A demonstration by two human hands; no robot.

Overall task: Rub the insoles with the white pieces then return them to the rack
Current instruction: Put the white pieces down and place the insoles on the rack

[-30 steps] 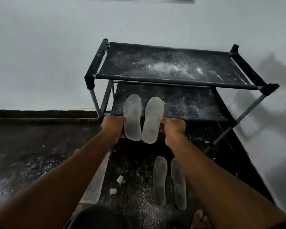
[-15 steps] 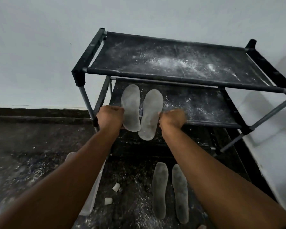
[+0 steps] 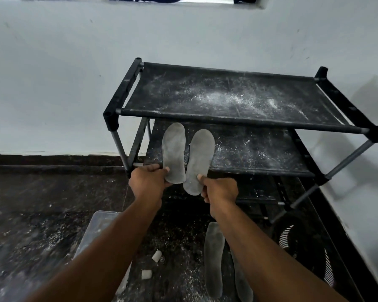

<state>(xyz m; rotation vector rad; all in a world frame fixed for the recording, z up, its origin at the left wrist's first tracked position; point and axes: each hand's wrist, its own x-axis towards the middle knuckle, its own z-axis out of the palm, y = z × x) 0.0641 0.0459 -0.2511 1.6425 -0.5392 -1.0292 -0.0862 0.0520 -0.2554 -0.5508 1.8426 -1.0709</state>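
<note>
Near the middle of the frame, the left hand (image 3: 147, 182) grips the heel end of one flat grey foam insole (image 3: 174, 151), its fingers curled round the lower edge, while the right hand (image 3: 219, 190) pinches the heel of a second grey insole (image 3: 200, 159) just beside it. Both insoles point away from the person, long axes running up the frame toward the wall, their toe ends already over the dusty black fabric of the middle shelf (image 3: 260, 152) of the black metal-framed shoe rack (image 3: 227, 99); the heels hang off the shelf's front bar. The move that seems due is a short push forward along that same axis and a release, each hand serving its own insole. Two more grey insoles (image 3: 214, 256) lie side by side on the dark speckled floor (image 3: 31, 214) in the lower middle of the frame, partly hidden by the right forearm. Two small white pieces (image 3: 156, 256) sit on the floor near them, lower centre, and a clear plastic container (image 3: 100, 223) is largely covered by the left forearm. Whether the held insoles touch the shelf fabric cannot be told, and the rack's bottom tier is in shadow.
</note>
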